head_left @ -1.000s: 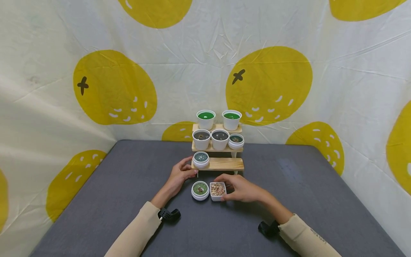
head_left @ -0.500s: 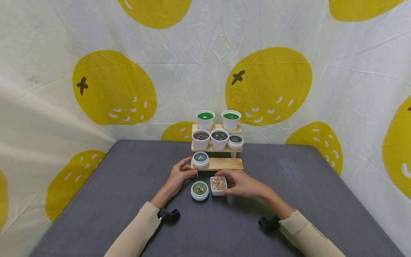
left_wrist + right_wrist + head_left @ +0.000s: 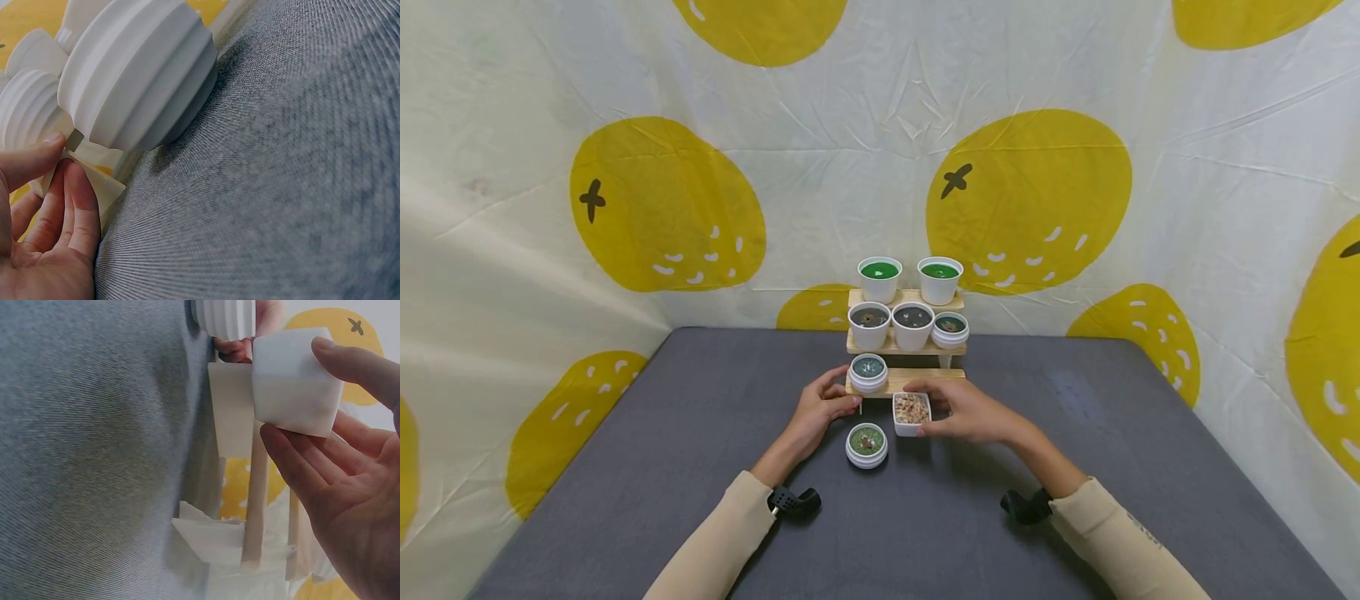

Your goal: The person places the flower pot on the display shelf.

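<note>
A square white pot (image 3: 912, 410) filled with pinkish pebbles is gripped between the thumb and fingers of my right hand (image 3: 966, 410). It hangs above the table, just in front of the lowest shelf of a three-step wooden stand (image 3: 928, 383). With thumb and fingertips my left hand (image 3: 816, 412) pinches the left end of that shelf, beside a ribbed round pot (image 3: 868, 374) with grey-blue contents. A second ribbed pot (image 3: 867, 447), green inside, sits on the table between the hands. In the left wrist view the thumb and fingers (image 3: 81, 194) meet at the shelf's edge and support.
On the middle step stand two white cups (image 3: 870, 326) with dark contents and a small ribbed pot (image 3: 951, 330). Two cups with green contents (image 3: 880, 279) occupy the top step. The dark grey table (image 3: 737, 375) meets a fruit-print curtain (image 3: 820, 192) behind.
My right hand has lifted the square pot off the table and carried it forward, toward the lowest shelf. The left hand keeps its hold on the stand.
</note>
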Available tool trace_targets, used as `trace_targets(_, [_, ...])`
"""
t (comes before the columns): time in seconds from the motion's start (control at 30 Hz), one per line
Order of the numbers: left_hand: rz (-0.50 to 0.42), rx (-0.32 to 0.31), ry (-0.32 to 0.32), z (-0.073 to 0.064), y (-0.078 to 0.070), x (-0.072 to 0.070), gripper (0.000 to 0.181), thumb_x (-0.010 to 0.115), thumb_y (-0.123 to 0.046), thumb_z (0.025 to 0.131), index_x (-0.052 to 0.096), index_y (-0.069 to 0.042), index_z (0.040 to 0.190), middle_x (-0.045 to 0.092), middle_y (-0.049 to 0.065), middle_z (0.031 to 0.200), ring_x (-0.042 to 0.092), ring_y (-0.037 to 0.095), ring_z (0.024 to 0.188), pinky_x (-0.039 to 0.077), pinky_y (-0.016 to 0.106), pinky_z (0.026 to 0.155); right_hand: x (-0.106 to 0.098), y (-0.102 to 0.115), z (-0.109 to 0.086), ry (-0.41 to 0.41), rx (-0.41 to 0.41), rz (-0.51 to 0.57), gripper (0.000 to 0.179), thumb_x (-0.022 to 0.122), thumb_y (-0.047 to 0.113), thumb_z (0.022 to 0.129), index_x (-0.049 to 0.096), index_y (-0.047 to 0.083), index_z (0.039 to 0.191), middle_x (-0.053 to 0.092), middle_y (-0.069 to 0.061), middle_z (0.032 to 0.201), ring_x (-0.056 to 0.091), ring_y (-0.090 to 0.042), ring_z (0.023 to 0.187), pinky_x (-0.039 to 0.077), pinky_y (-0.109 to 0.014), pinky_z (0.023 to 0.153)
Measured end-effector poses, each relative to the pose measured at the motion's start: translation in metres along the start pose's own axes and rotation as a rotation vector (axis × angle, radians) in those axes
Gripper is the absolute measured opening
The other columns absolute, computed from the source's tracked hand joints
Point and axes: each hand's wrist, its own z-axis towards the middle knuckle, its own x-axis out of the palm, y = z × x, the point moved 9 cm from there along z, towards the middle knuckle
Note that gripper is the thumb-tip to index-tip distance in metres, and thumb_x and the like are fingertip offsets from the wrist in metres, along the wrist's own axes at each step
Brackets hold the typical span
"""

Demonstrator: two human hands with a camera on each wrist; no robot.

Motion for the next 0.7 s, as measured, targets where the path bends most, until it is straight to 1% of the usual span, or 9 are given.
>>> trace_targets(0.13, [-0.004,0.000,0.002,0.000,-0.001,0.000,0.070,0.072,0.005,0.090,0.046,-0.009,0.154,0.073,-0.001,0.092,0.070,0.011,0.085,0.060,0.024,0.078,-0.007,0.002,0.001,-0.027,-0.030,-0.006,0.063,0.083,0.020,0.088,0.057,-0.004,0.140,0.063,-0.021,0.137,0.066,-0.032,0.118,0.058,-0.055,0.096])
trace_targets(0.23, [-0.011,0.000,0.002,-0.001,-0.001,0.000,0.070,0.072,0.005,0.090,0.047,-0.010,0.153,0.072,-0.001,0.092,0.070,0.011,0.085,0.060,0.025,0.078,-0.011,0.000,0.001,-0.043,-0.018,-0.008,0.061,0.083,0.020,0.089,0.056,-0.002,0.140,0.063,-0.022,0.138,0.066,-0.035,0.119,0.057,-0.056,0.097])
trace_targets(0.4, [-0.014,0.000,0.005,0.000,-0.001,0.000,0.071,0.073,0.004,0.089,0.046,-0.010,0.154,0.073,0.001,0.093,0.070,0.011,0.084,0.060,0.025,0.078,-0.017,-0.001,0.004,-0.069,-0.005,-0.003,0.057,0.082,0.019,0.090,0.057,0.001,0.138,0.064,-0.022,0.135,0.065,-0.039,0.121,0.056,-0.058,0.100])
trace_targets(0.53, [-0.013,-0.001,0.007,-0.001,-0.001,0.000,0.071,0.072,0.004,0.090,0.046,-0.009,0.154,0.073,0.004,0.095,0.069,0.011,0.084,0.060,0.025,0.078,-0.022,0.000,0.010,-0.086,0.008,-0.004,0.056,0.081,0.017,0.090,0.057,0.001,0.138,0.064,-0.021,0.134,0.066,-0.038,0.121,0.055,-0.058,0.101])
trace_targets(0.7, [-0.018,-0.006,0.007,-0.001,-0.001,0.000,0.071,0.073,0.004,0.089,0.046,-0.010,0.154,0.073,0.003,0.094,0.070,0.011,0.083,0.060,0.024,0.077,-0.027,0.000,0.017,-0.111,0.020,-0.016,0.056,0.081,0.014,0.089,0.058,-0.002,0.138,0.065,-0.021,0.133,0.066,-0.036,0.119,0.054,-0.057,0.102])
